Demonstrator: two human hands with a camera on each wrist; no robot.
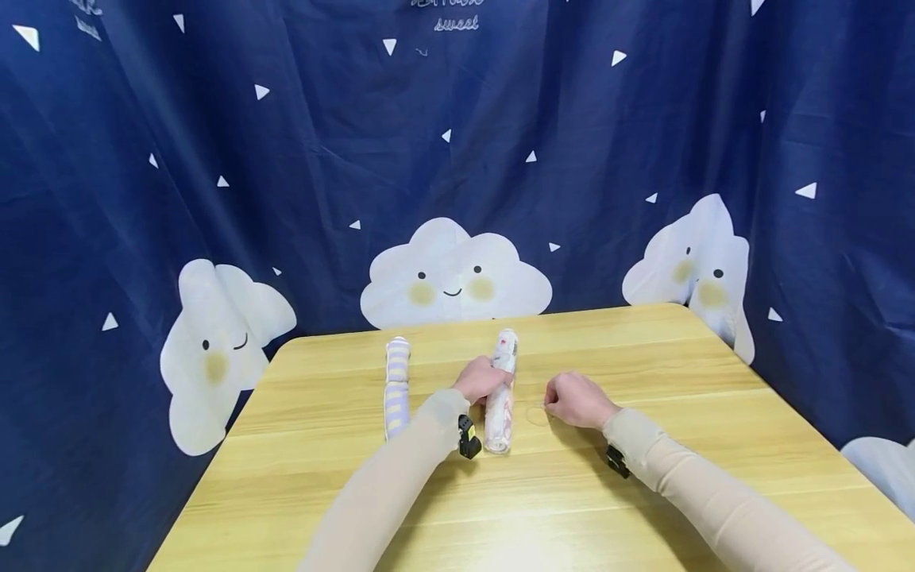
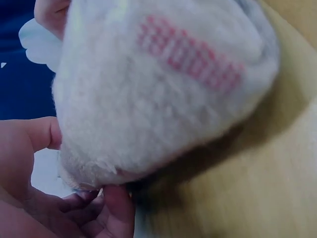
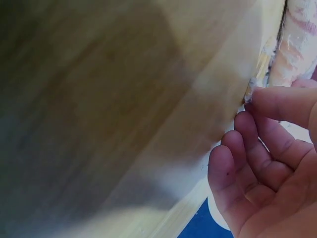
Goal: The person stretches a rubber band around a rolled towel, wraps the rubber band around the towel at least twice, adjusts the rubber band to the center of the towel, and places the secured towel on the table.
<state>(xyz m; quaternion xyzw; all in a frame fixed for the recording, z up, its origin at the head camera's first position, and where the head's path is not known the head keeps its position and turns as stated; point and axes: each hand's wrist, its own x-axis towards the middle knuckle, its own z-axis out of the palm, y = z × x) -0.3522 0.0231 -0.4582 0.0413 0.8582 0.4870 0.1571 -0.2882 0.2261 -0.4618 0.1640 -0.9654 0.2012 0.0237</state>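
Note:
Near the middle of the table, my left hand (image 1: 482, 379) grips a rolled-up towel (image 1: 499, 417), white with pinkish markings. The roll lies lengthwise, pointing away from me. Up close in the left wrist view, the towel (image 2: 129, 99) is fuzzy with a pink-red printed patch, and thumb and fingers curl around its edge. To the right of the roll, my right hand (image 1: 577, 400) pinches a thin, pale rubber band (image 1: 536, 415), whose loop shows faintly beside the fingertips. In the right wrist view, thumb and index finger meet on a small translucent bit (image 3: 250, 91); its other fingers are bent.
A second rolled towel (image 1: 396, 389), striped lilac and cream, lies left of my left forearm, which partly covers its near end. Both rolls lie on the light wooden table (image 1: 643, 349). A dark blue curtain (image 1: 457, 183) with smiling clouds hangs behind the table.

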